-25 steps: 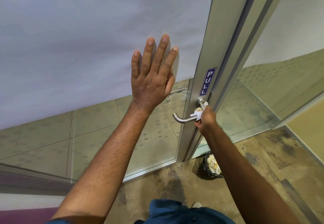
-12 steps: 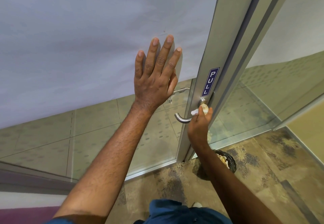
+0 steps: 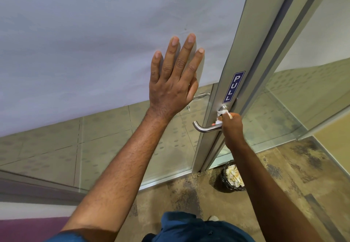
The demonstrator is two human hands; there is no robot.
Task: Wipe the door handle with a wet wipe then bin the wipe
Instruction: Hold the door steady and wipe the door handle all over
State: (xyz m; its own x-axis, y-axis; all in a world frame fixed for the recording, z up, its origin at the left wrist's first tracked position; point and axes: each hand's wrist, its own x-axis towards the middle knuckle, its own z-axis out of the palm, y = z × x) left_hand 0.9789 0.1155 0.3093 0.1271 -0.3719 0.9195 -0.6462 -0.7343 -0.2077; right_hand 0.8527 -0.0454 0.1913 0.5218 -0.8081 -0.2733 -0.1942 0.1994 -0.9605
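Against the glass door (image 3: 113, 24), right hand (image 3: 232, 126) presses wipe (image 3: 222, 112) onto handle (image 3: 205, 128).

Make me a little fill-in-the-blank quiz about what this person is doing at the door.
1. The sign above the handle reads ____.
2. The right hand presses a white ____ against the handle.
3. The left hand lies ____ against the door, fingers spread.
4. The bin stands on the ____ below the right arm.

Missing words: PULL; wipe; flat; floor
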